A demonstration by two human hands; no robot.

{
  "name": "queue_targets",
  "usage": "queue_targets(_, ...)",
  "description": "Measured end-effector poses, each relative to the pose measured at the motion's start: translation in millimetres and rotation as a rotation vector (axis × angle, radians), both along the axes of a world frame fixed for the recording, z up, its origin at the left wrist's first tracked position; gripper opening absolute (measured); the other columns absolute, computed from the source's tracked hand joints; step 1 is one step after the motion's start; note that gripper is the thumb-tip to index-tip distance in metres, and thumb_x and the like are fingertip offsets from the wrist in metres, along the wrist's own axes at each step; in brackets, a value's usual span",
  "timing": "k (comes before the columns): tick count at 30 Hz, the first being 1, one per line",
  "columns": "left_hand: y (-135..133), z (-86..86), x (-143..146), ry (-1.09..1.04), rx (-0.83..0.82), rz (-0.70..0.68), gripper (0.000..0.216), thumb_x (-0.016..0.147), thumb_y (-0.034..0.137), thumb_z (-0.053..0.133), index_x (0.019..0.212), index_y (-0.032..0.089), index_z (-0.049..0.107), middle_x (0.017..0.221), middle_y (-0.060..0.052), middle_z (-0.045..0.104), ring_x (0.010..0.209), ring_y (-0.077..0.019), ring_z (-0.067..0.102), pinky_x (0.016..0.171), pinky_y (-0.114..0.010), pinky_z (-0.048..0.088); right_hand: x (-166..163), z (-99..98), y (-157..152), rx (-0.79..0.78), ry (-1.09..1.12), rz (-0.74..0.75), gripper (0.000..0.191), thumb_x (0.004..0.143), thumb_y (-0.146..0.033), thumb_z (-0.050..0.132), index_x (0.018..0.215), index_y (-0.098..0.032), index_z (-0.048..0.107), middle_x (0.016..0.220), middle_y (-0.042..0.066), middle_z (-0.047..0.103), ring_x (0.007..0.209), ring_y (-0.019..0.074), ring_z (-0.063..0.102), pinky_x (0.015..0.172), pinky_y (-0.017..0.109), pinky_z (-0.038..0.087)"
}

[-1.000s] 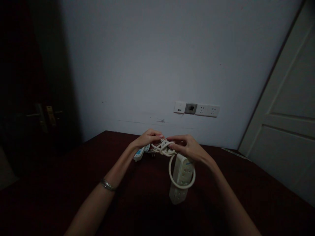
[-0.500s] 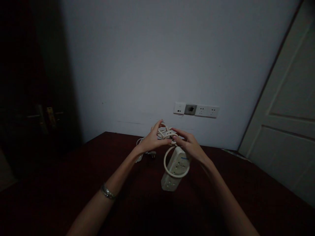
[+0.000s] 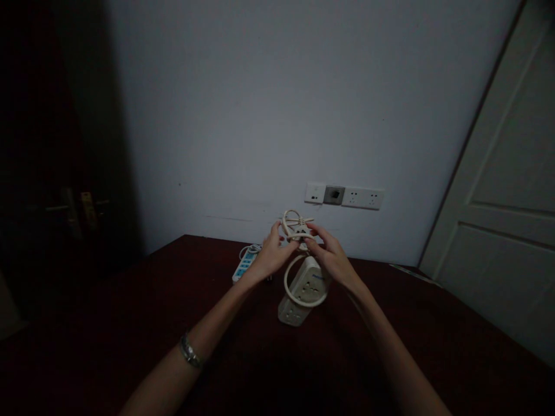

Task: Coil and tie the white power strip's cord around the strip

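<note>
Between my two hands is a bundled white cord with its plug. My left hand is closed on the cord and plug from the left, its thumb pressed near the plug's lower part. From the right, my right hand pinches the same bundle. Below them a white power strip hangs or leans at a tilt, with a loop of its cord round its front; whether it touches the table cannot be made out.
A second power strip with blue sockets lies on the dark red table, partly behind my left hand. Wall sockets are set in the wall behind. A pale door stands at right; a door handle shows at left.
The cord and plug between my hands have turned, and the plug now shows more clearly. My left hand has shifted slightly right, uncovering more of the blue-socketed strip. The white strip has swung slightly up and left.
</note>
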State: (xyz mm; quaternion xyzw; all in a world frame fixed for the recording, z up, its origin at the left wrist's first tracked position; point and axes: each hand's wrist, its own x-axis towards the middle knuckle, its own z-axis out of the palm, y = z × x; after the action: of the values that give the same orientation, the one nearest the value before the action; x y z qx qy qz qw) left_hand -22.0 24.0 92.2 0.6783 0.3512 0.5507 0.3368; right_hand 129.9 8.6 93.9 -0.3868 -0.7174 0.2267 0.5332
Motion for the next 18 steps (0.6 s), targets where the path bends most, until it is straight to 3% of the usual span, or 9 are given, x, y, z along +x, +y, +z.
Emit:
queue_targets(3,-1.5,1.2,4.1,-0.184,-0.068,-0.179,0.052,0.070,0.011,0.054,0.120,0.017,0.042,0.108,-0.009,0.062,0.092,-0.0195,0.060,0.080,-0.033,0.048,-3.0,0.3,-3.2,-0.011,-0.013,0.020,0.054,0.080,-0.038,0.050,0.128,-0.018,0.039,0.105,0.007,0.050,0.062,0.0109,0.049,0.059,0.027,0.043)
queue_targets(5,-2.2,1.0,7.2,-0.270,-0.039,-0.187,0.051,0.066,0.006,0.051,0.115,0.017,0.046,0.104,-0.007,0.063,0.088,-0.0168,0.061,0.076,-0.028,0.049,-4.9,0.4,-4.5,-0.020,-0.023,0.039,0.060,0.081,-0.037,0.049,0.135,-0.020,0.030,0.107,0.007,0.050,0.063,0.0114,0.050,0.060,0.027,0.044)
queue_targets(7,-2.3,0.3,9.5,-0.298,-0.020,-0.173,0.051,0.062,0.003,0.049,0.112,0.016,0.049,0.101,-0.006,0.064,0.085,-0.0159,0.061,0.072,-0.026,0.049,-5.8,0.7,-4.9,-0.023,-0.046,0.051,0.059,0.081,-0.036,0.049,0.136,-0.020,0.032,0.109,0.007,0.050,0.067,0.0121,0.052,0.061,0.027,0.044)
queue_targets(10,-0.1,-1.0,10.0,-0.289,-0.003,-0.165,0.050,0.059,0.002,0.049,0.108,0.015,0.052,0.096,-0.006,0.065,0.082,-0.0157,0.061,0.071,-0.025,0.049,-5.2,0.6,-3.7,-0.012,-0.088,0.051,0.053,0.081,-0.034,0.049,0.131,-0.017,0.043,0.107,0.008,0.051,0.074,0.0140,0.053,0.064,0.026,0.045)
queue_targets(18,7.7,0.1,1.3,-0.083,0.114,-0.153,0.044,0.062,0.003,0.050,0.104,0.014,0.055,0.098,-0.007,0.065,0.085,-0.0167,0.061,0.075,-0.027,0.049,-1.4,-7.7,4.9,0.067,-0.147,-0.028,0.051,0.082,-0.033,0.049,0.128,-0.012,0.048,0.104,0.010,0.059,0.075,0.0163,0.057,0.068,0.029,0.047)
